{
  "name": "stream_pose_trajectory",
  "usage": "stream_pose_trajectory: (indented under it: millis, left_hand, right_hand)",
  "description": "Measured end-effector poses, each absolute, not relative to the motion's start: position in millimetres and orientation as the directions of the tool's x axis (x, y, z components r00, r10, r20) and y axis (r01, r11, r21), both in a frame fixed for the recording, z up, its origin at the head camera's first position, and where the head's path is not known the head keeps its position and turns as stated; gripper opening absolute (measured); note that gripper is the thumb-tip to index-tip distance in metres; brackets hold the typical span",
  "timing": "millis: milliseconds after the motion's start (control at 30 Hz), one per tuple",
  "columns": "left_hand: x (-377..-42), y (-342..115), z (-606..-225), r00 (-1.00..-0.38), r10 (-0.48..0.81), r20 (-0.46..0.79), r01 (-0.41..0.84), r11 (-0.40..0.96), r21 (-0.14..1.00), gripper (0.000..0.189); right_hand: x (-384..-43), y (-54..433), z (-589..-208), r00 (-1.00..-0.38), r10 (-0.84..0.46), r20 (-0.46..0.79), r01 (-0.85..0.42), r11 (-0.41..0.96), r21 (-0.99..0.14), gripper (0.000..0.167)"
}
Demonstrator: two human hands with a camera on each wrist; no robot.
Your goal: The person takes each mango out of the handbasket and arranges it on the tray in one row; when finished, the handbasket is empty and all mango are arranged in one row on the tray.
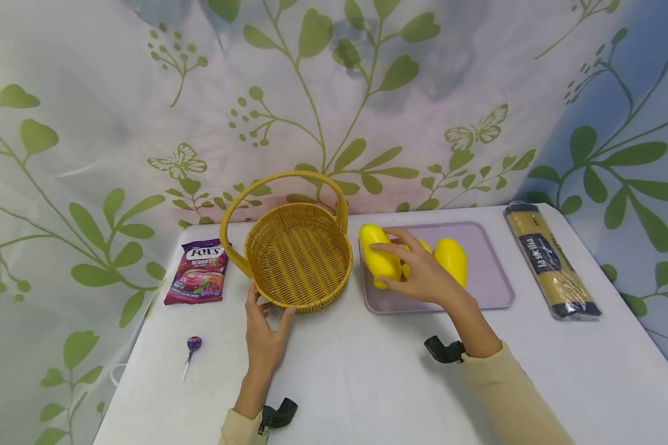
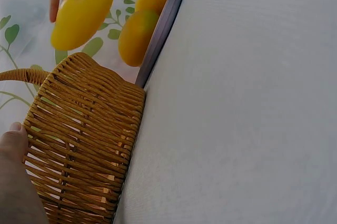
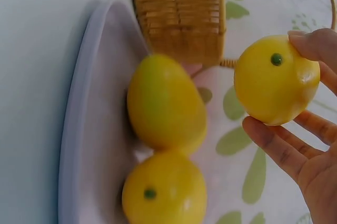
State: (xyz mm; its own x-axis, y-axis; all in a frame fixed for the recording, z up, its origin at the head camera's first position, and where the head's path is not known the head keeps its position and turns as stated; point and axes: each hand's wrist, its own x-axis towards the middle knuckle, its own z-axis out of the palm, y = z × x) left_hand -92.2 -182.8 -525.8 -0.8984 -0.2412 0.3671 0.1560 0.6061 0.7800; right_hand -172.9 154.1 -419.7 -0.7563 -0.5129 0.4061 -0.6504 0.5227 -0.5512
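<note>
My right hand [image 1: 423, 272] holds a yellow mango [image 1: 380, 256] between thumb and fingertips, raised above the left part of a pale purple tray [image 1: 494, 275]. More mangoes lie in that tray, including one [image 1: 451, 256] right of the hand and a greenish-yellow one [image 3: 163, 103] seen in the right wrist view; the hand partly hides them in the head view. To the left stands a round wicker basket [image 1: 297, 259] with a tall arched handle, bare inside. My left hand [image 1: 267, 334] grips its near-left edge, the thumb at the rim in the left wrist view.
Left of the basket lies a purple Fox's Berries candy bag [image 1: 200, 272], with a wrapped lollipop [image 1: 192, 346] nearer the front. A pack of spaghetti [image 1: 551, 262] lies right of the tray. A leaf-patterned curtain [image 1: 334, 111] hangs behind the white table [image 1: 362, 377].
</note>
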Motion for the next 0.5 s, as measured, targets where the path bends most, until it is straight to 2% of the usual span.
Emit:
stream_pose_trajectory:
  millis: [333,500]
  left_hand:
    - [-92,-184,-526,-0.892,-0.229,0.388,0.172,0.623,0.763,0.095]
    - [-92,-183,-525,-0.894,-0.228,0.386,0.169,0.625,0.762,0.093]
  right_hand:
    - [-170,199,-422,-0.785,-0.422,0.453,-0.618,0.585,-0.525,0.060]
    - [-171,223,-425,-0.817,-0.376,0.437,-0.571,0.632,-0.523,0.062]
